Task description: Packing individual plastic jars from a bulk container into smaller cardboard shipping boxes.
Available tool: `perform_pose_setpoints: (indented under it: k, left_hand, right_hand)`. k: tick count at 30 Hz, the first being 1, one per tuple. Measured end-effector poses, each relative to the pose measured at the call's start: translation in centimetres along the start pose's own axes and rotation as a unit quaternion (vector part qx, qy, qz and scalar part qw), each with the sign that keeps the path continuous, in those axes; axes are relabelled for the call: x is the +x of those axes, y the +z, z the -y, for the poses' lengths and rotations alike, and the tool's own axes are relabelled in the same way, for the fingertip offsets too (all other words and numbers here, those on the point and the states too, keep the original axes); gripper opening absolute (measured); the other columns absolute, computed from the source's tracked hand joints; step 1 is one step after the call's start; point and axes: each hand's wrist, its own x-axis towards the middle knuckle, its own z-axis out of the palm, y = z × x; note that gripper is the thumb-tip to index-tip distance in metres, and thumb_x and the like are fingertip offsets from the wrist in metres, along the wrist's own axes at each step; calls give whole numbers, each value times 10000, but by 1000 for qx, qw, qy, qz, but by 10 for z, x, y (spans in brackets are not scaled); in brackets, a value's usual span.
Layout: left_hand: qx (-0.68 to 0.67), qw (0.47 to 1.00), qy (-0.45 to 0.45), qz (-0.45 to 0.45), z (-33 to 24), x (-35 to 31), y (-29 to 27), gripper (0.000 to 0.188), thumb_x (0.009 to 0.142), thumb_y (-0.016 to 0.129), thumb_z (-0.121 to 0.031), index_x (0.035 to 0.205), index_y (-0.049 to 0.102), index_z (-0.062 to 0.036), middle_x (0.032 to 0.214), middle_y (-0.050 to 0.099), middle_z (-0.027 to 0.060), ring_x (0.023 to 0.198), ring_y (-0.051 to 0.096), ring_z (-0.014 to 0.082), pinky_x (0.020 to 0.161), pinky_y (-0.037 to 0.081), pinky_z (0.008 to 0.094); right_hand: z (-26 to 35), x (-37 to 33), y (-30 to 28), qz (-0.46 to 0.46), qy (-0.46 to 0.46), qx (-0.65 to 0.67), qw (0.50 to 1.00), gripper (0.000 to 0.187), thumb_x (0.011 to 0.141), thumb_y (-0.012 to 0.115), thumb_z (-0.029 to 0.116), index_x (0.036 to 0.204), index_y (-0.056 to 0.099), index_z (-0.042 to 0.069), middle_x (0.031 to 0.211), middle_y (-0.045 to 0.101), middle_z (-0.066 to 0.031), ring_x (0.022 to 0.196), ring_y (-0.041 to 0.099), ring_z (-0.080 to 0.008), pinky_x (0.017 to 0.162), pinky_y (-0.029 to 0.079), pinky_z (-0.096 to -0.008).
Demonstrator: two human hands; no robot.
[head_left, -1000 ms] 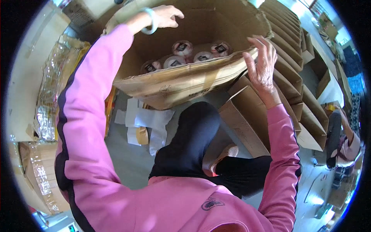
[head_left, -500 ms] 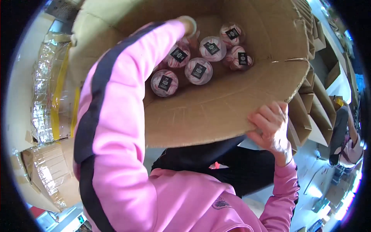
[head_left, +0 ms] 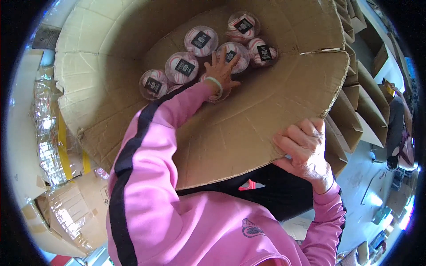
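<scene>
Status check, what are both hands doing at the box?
Left hand down among round pink-striped tubs. Right hand grips cardboard box flap edge. Nothing blocking.

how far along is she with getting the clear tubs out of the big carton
Done: the carton is open and mostly bare inside. In hand: the left hand reaches among the clear pink-striped tubs while the right hand grips the flap edge. Left: about seven tubs remain inside.

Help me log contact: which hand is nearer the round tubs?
Left. The left hand lies among the round tubs inside the cardboard box; the right hand grips its flap.
</scene>
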Motion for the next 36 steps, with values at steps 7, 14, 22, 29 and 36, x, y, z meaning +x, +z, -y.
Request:
perform_pose_setpoints:
  k: [7,14,22,29,36]
  left_hand:
    - [114,991,-71,12,-34,62,-9,1255,608,861,-627,1592,96,-473,1685,86,148,1498,119,532,957,306,814]
    - [69,997,24,-26,-3,42,-28,1178,575,853,-646,1571,257,-445,1540,346,165,1375,340,485,921,378,725]
    - [-16,975,145,-165,20,39,-212,943,629,843,-406,1494,482,-296,1425,499,223,1305,494,419,1077,431,545]
    - [-91,924,328,-172,-31,-20,-312,1095,551,816,-384,1522,410,-82,1455,432,263,1385,392,434,1153,312,490]
    - [-63,922,336,-180,-78,-20,-262,1169,550,896,-300,1576,340,-224,1533,412,188,1375,441,399,1100,382,583]
  right_hand:
    - [-4,-6,-2,-5,9,1,1000,425,531,805,375,854,702,118,850,627,17,769,533,-208,781,376,-376]
    - [-18,24,-42,133,55,157,977,622,793,764,624,994,734,36,696,663,-105,630,647,-308,639,494,-418]
    - [-46,46,-7,19,194,97,976,727,810,813,250,1442,505,68,1386,577,-171,1226,604,-284,816,563,-341]
    - [-63,72,13,-133,209,213,945,1316,683,937,296,1622,51,43,1658,173,-248,1550,157,-309,1242,159,-404]
    - [-81,84,25,-137,134,205,960,1404,621,970,241,1615,1,25,1682,116,-192,1545,162,-286,1249,185,-403]
